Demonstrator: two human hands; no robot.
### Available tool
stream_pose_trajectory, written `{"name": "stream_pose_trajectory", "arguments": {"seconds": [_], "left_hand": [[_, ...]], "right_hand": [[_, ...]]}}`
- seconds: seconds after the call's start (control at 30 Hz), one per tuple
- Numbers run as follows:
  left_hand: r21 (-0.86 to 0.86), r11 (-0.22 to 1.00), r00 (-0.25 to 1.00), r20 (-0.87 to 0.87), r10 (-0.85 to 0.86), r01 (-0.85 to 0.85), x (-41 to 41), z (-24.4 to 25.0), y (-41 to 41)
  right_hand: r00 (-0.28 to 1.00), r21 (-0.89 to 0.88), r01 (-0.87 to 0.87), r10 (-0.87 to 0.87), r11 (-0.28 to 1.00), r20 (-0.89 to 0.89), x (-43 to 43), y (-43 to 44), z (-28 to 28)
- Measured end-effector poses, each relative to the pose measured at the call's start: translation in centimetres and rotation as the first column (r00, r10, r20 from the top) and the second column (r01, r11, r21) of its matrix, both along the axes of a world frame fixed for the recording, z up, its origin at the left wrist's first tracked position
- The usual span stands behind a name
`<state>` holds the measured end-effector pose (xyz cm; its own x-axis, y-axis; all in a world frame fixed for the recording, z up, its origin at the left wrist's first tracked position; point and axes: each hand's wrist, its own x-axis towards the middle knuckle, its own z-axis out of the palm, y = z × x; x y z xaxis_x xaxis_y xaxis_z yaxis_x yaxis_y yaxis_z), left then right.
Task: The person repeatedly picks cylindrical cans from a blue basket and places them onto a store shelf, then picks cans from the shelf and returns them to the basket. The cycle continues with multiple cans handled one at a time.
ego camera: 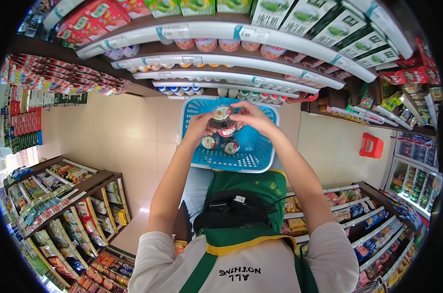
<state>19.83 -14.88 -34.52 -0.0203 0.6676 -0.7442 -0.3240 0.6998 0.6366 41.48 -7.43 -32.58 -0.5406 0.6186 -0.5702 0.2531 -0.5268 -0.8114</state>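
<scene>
Both of my hands hold a small round lidded cup with a dark body, over a blue plastic shopping basket. My left hand grips it from the left, and my right hand has its fingers at the lid and right side. Just under it is another cup with a red and white label; whether it is held too I cannot tell. Inside the basket, two similar cups, one at the left and one nearer the middle, show their round lids.
Shelves with price rails rise ahead, stocked with cartons, cups and bottles. A red plastic stool stands on the tiled floor at the right. Snack racks stand behind at left and right.
</scene>
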Motion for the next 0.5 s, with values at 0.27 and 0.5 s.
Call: {"name": "stream_pose_trajectory", "arguments": {"seconds": [0.27, 0.5], "left_hand": [[0.191, 0.980, 0.996, 0.043, -0.072, 0.063, 1.4, 14.3, 4.1], [0.341, 0.928, 0.988, -0.076, -0.133, 0.151, 2.8, 24.6, 5.6]], "right_hand": [[0.991, 0.406, 0.053, 0.000, 0.912, -0.131, 3.8, 0.4, 13.2], [0.982, 0.621, 0.147, -0.037, 0.770, -0.187, 5.0, 1.0, 20.6]]}}
